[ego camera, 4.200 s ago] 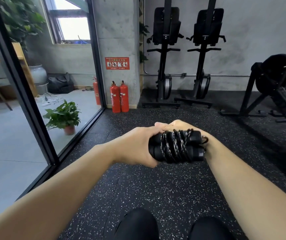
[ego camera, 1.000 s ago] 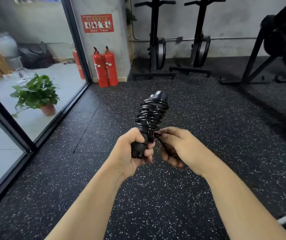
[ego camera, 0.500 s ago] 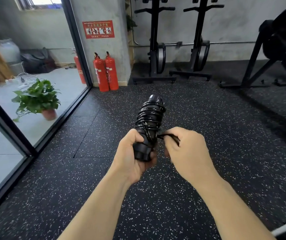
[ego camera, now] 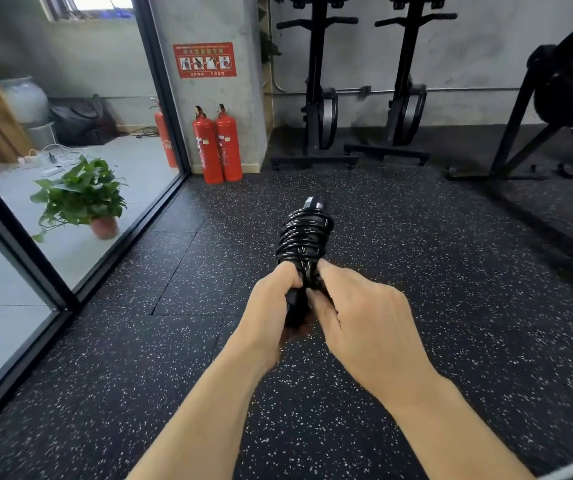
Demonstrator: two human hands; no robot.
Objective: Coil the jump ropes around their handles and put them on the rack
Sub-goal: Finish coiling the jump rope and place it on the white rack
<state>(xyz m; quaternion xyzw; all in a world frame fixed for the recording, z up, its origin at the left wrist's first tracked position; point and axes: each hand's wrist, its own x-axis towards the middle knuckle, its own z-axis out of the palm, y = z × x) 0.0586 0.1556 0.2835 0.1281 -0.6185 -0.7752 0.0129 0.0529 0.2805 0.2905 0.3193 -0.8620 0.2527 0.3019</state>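
Observation:
A black jump rope (ego camera: 304,237) is coiled tightly round its two black handles, which point up and away from me over the speckled floor. My left hand (ego camera: 271,306) grips the lower ends of the handles from the left. From the right, my right hand (ego camera: 357,313) holds the same lower part, its thumb and fingers pressed against the handles just below the coils. The handles' bottom ends are hidden between my hands. No rack shows in view.
Two red fire extinguishers (ego camera: 217,147) stand against a concrete pillar ahead. A glass wall (ego camera: 70,202) runs along the left, with a potted plant (ego camera: 82,199) behind it. Black exercise machines (ego camera: 316,98) line the far wall, and another machine (ego camera: 562,98) stands at the right.
My right hand has moved in from pinching the rope's loose end beside the handles and now closes on the lower handles next to my left hand. The bundle stays upright.

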